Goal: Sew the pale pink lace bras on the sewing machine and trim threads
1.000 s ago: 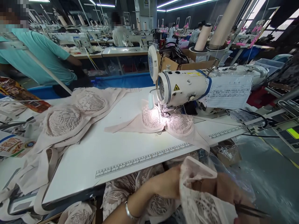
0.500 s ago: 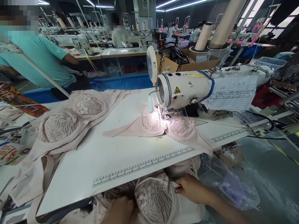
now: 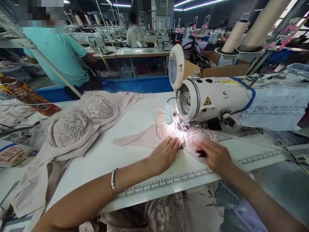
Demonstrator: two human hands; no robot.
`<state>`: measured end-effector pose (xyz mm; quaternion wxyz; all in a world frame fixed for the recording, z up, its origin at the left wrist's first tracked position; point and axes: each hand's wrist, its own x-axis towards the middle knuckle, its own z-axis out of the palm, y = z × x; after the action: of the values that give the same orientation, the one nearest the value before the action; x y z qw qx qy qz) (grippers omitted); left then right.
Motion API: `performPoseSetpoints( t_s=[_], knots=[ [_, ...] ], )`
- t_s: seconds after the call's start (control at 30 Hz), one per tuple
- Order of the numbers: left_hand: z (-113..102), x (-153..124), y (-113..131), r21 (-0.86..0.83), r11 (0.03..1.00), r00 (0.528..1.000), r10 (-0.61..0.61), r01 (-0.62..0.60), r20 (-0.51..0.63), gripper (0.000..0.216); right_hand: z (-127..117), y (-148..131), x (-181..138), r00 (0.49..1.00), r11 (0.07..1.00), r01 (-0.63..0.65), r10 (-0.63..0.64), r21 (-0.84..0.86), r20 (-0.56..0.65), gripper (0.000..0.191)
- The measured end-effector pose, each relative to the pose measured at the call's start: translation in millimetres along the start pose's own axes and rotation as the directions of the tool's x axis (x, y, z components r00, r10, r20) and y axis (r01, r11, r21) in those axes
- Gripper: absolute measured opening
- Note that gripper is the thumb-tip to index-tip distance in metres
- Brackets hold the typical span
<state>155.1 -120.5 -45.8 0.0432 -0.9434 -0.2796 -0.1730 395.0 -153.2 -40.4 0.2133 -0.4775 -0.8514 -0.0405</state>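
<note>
A pale pink lace bra (image 3: 145,139) lies on the white table (image 3: 116,154) under the head of a white sewing machine (image 3: 212,98). My left hand (image 3: 165,154) rests on its left cup, fingers curled and pinching the fabric just before the needle. Over the right cup sits my right hand (image 3: 213,156), fingers bent, with something dark showing under the fingertips. A silver bangle is on my left wrist.
A stack of pink lace bras (image 3: 72,129) covers the table's left side. More lace pieces (image 3: 166,216) hang below the front edge. A person in a teal shirt (image 3: 58,54) stands behind the table on the left. Paper sheets (image 3: 275,108) hang on the machine arm.
Both hands came up from the lace pieces below the table edge and now lie on the bra at the needle. The view shifted slightly right.
</note>
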Motion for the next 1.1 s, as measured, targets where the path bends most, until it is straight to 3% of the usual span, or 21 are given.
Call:
performPoseSetpoints(
  t_s=[0.1, 0.2, 0.4, 0.5, 0.73, 0.87, 1.1],
  knots=[
    [6.2, 26.7, -22.9, 0.044, 0.995, 0.968, 0.079, -0.093, 0.239, 0.015, 14.2, 39.7, 33.8, 0.982, 0.961, -0.182, 0.187, -0.206, 0.005, 0.033],
    [9.0, 33.9, -28.9, 0.052, 0.981, 0.922, 0.157, -0.187, 0.354, 0.015, 30.2, 65.4, 52.9, 0.979, 0.943, -0.149, 0.182, -0.299, 0.086, 0.030],
    [17.4, 28.4, -23.2, 0.068, 0.994, 0.969, 0.062, -0.080, 0.238, 0.016, 43.0, 89.8, 55.4, 0.977, 0.950, -0.064, 0.123, -0.307, 0.175, 0.027],
    [22.3, 26.9, -22.0, 0.033, 0.998, 0.968, 0.043, -0.053, 0.246, 0.021, 40.9, 91.6, 53.7, 0.972, 0.960, -0.038, 0.100, -0.276, 0.213, 0.028],
    [25.3, 24.5, -24.4, 0.095, 0.995, 0.978, -0.012, -0.009, 0.209, 0.026, 27.4, 66.1, 56.4, 0.918, 0.995, 0.078, -0.046, -0.066, 0.394, 0.068],
    [24.9, 23.0, -25.9, 0.062, 0.997, 0.975, -0.058, 0.046, 0.212, 0.030, 27.3, 57.4, 56.7, 0.907, 0.998, 0.032, -0.005, -0.059, 0.420, 0.069],
    [24.4, 21.5, -36.4, 0.020, 0.999, 0.984, -0.041, 0.038, 0.174, 0.035, 23.8, 45.7, 56.1, 0.915, 0.996, 0.017, 0.019, -0.084, 0.402, 0.065]
  ],
)
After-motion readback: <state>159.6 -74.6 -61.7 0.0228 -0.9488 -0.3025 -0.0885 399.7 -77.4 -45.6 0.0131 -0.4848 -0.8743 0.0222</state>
